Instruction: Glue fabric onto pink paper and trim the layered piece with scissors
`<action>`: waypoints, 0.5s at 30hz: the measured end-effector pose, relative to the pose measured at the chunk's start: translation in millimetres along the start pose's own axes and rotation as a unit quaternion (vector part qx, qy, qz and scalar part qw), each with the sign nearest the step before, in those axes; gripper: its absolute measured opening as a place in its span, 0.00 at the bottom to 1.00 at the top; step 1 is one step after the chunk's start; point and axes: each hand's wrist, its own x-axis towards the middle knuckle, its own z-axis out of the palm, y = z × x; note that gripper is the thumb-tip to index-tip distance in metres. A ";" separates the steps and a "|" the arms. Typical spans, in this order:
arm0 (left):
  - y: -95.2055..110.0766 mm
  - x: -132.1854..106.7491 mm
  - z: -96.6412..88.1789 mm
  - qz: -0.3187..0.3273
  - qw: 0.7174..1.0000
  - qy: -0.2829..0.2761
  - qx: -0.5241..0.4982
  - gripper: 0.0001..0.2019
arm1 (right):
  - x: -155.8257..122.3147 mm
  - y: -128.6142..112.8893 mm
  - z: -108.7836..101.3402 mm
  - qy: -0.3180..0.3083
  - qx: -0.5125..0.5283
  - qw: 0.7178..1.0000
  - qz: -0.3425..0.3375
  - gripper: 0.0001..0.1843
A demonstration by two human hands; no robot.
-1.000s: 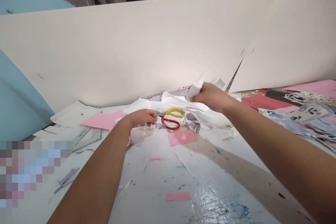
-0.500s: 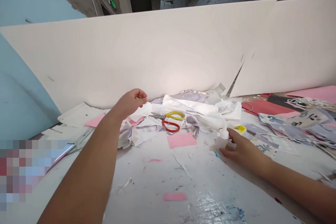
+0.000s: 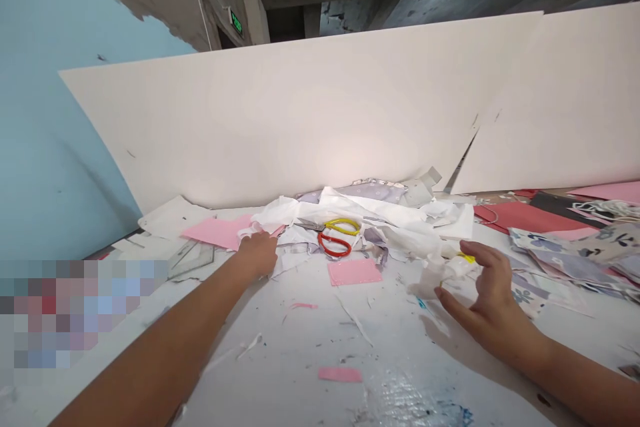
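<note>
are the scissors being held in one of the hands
No, the scissors lie on the heap of scraps, between the left hand and the right hand, with neither touching them.

Toward the far edge of the white bench [image 3: 290,353], scissors [image 3: 323,228] with yellow and red handles lie on crumpled scraps [image 3: 360,203]; the left hand [image 3: 259,254] is at the heap's left, beside a pink sheet [image 3: 215,231]. The right hand [image 3: 493,305], fingers spread, is beside a white bottle [image 3: 451,269] (rather blurred).

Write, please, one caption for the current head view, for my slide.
Red-and-yellow-handled scissors lie among scraps, between the left hand and the open right hand.
</note>
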 end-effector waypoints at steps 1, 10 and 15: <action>-3.0 -1.5 5.6 0.001 1.000 0.012 0.005 0.10 | 0.1 -3.2 -2.7 0.020 0.008 0.999 -0.029 0.31; -37.4 -6.6 -8.1 0.002 0.997 0.059 -0.042 0.09 | -8.0 -38.5 -11.0 -0.107 0.073 0.953 -0.275 0.19; -57.1 -9.6 -20.4 -0.034 0.993 0.083 -0.071 0.08 | -5.7 -53.6 -9.5 -0.172 0.090 0.942 -0.275 0.13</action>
